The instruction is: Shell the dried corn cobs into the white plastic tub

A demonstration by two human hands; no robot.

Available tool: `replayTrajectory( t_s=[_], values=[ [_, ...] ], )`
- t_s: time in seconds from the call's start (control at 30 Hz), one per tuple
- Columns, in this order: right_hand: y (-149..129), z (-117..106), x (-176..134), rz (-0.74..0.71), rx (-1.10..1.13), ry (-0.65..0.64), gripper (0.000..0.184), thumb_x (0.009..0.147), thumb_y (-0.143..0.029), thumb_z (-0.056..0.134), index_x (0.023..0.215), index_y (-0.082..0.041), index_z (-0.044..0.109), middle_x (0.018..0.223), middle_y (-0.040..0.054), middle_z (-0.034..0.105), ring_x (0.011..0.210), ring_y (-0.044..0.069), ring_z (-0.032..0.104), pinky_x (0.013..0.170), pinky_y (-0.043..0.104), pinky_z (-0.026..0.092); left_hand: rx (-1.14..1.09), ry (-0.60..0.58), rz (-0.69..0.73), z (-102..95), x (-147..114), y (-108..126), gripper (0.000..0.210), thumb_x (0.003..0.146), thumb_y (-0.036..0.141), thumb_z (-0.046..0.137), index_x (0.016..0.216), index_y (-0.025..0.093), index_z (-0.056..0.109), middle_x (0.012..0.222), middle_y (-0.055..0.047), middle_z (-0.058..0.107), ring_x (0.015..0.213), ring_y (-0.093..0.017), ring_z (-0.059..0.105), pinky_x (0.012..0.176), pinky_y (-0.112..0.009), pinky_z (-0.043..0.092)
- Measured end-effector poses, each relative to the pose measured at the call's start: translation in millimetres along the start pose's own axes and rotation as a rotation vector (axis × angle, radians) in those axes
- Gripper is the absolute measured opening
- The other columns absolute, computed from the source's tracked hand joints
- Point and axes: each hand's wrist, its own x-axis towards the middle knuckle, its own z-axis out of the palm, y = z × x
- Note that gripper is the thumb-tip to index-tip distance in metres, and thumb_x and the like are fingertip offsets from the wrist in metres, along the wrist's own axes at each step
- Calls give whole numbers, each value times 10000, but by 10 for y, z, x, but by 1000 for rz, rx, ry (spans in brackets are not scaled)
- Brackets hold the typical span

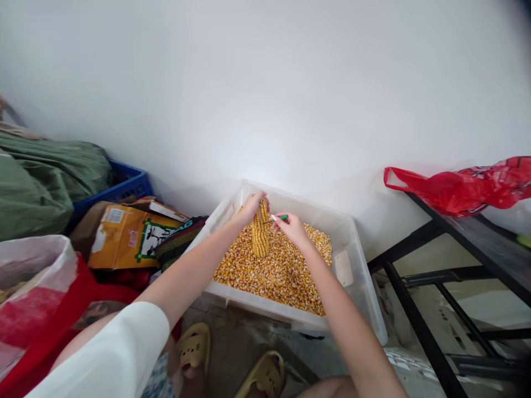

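An ear of dried yellow corn [260, 239] stands tilted over the bin, its top end in my left hand [253, 206], whose fingers are closed around it. A groove seems to run down its upper part, where kernels are gone. My right hand [292, 228] is closed on a small green-handled tool [284, 216], its front end against the side of the ear. What the tip looks like is too small to tell. Below both hands, loose corn kernels [274, 282] fill much of a translucent plastic bin [261, 308].
White wall [265, 99] rises behind the bin. To the left are a yellow cardboard box [120, 235], a blue crate [130, 185], green cloth [53, 177] and a red-and-white bag [37, 298]. A black metal frame [418, 320] with a red plastic bag [460, 185] stands right.
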Motion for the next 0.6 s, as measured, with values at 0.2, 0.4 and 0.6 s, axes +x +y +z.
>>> replayTrajectory(
  t_s=[0.2, 0.4, 0.6],
  values=[
    [-80, -55, -76, -89, -606, -99, 247, 802, -338, 454, 889, -190, 632, 860, 41, 656, 783, 144, 586, 726, 249, 407, 53, 70, 46, -48, 48, -63, 389, 688, 487, 422, 576, 140, 558, 510, -46, 579, 448, -134, 522, 463, -234, 386],
    [-90, 105, -126, -2, -1041, -186, 386, 875, -357, 279, 880, -169, 617, 880, 97, 644, 824, 166, 584, 743, 254, 382, 138, 236, 109, -88, 72, -79, 343, 681, 441, 453, 562, 138, 560, 537, -43, 593, 501, -122, 525, 511, -216, 386],
    [-95, 153, -144, -50, -1150, -119, 345, 876, -323, 263, 948, -188, 573, 882, 84, 631, 813, 183, 577, 725, 284, 388, 2, 174, 69, -22, -21, 5, 286, 680, 402, 435, 580, 146, 514, 496, -50, 572, 482, -146, 542, 465, -229, 389]
  ],
)
